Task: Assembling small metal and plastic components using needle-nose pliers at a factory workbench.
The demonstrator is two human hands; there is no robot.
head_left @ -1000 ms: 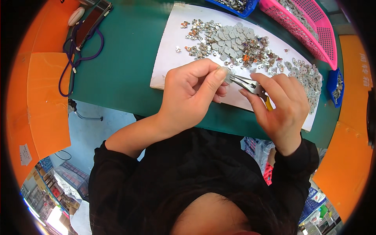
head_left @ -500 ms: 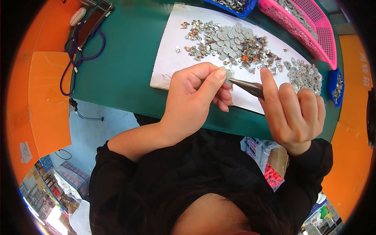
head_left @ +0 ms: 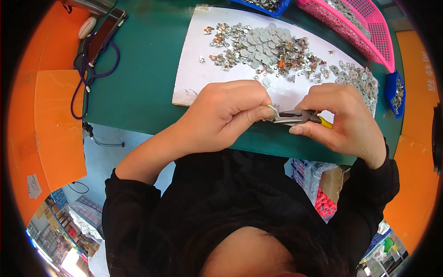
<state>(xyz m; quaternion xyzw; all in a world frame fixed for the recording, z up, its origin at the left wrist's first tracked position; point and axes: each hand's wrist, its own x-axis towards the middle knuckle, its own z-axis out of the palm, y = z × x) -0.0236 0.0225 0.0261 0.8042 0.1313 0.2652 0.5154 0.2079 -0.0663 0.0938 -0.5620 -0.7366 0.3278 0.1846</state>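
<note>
Between thumb and fingers, my left hand (head_left: 233, 111) pinches a small thin grey plate (head_left: 275, 111), seen nearly edge-on. My right hand (head_left: 344, 117) grips pliers (head_left: 300, 116) with yellow handles, mostly covered by the fingers. The plier jaws point left and meet the plate's edge. Both hands are over the front edge of a white board (head_left: 194, 69). Beyond them on the board lie a pile of flat grey plates (head_left: 267, 41) and many small shiny metal fittings (head_left: 295, 53). Another heap of round grey metal parts (head_left: 362, 85) sits at the board's right end.
A pink perforated basket (head_left: 378, 44) of metal parts stands at the far right. Blue trays of small parts sit at the top (head_left: 277, 11) and right edge (head_left: 392, 94). On the green table (head_left: 143, 60) at left lies a phone (head_left: 106, 37) with a purple cord (head_left: 115, 60).
Both hands have come lower and turned. The plate has tilted from face-on to nearly edge-on. The pliers have swung level, showing their jaws and a yellow handle.
</note>
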